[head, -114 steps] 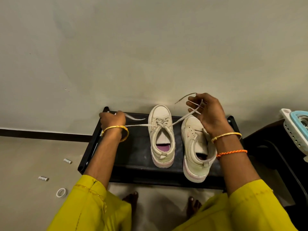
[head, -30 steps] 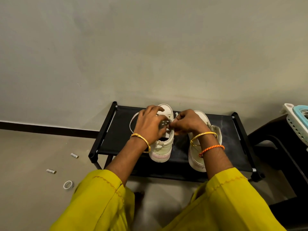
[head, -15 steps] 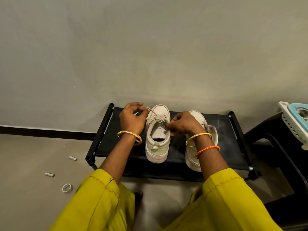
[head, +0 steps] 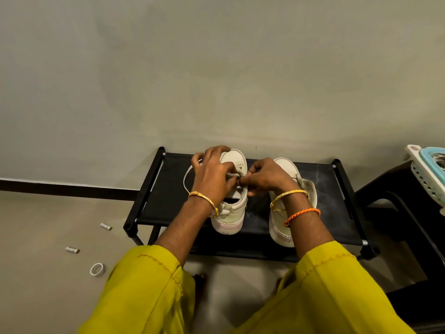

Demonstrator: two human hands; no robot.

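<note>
Two cream sneakers stand on a low black rack (head: 168,203), toes toward the wall. Over the left sneaker (head: 232,213) my left hand (head: 213,174) and my right hand (head: 267,178) meet at the lacing, each pinching the white shoelace (head: 186,179). A loop of that lace hangs out to the left of my left hand. The knot itself is hidden under my fingers. The right sneaker (head: 283,227) sits beside it, partly covered by my right wrist.
The grey wall rises just behind the rack. On the floor at left lie two small cylinders (head: 106,226) (head: 72,250) and a white ring (head: 97,269). A dark chair (head: 395,203) and a white-and-blue basket (head: 428,172) stand at right.
My left hand has come back from the left side of the sneaker to the lacing, meeting my right hand there. Earlier the lace ends were stretched wide apart.
</note>
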